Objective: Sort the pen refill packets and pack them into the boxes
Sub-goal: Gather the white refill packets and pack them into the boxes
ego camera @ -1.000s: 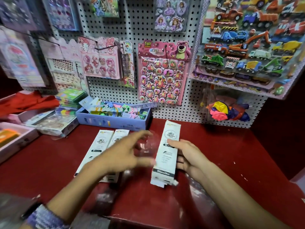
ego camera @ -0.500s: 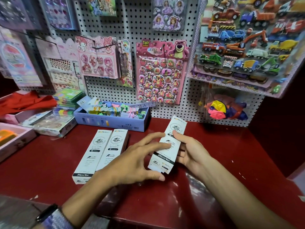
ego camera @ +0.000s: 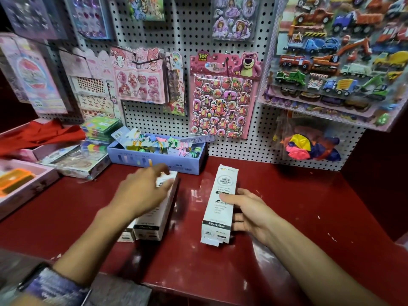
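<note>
On the red counter, in front of the blue tray, the arrangement differs from half a second earlier. The left hand, which was then spread against the tall white refill box together with the right, has left it and now lies over the two white boxes lying side by side to the left of that box and in front of the blue tray. Its fingers are extended and blurred by motion; whether they grip anything cannot be told. The right hand alone holds the tall white refill box, thumb across the front face, fingers behind the right edge. That box, tilted rightward earlier, now stands nearly upright, its lower flap ragged and open against the counter.

Materials: the boxes are slim rectangular white card, printed in grey and black, with a dark band near the base. The counter is glossy painted red, chipped in places. The blue tray is shallow card, filled with loose multicoloured packets. Behind the tray stands a white perforated pegboard hung with glossy sticker sheets.
</note>
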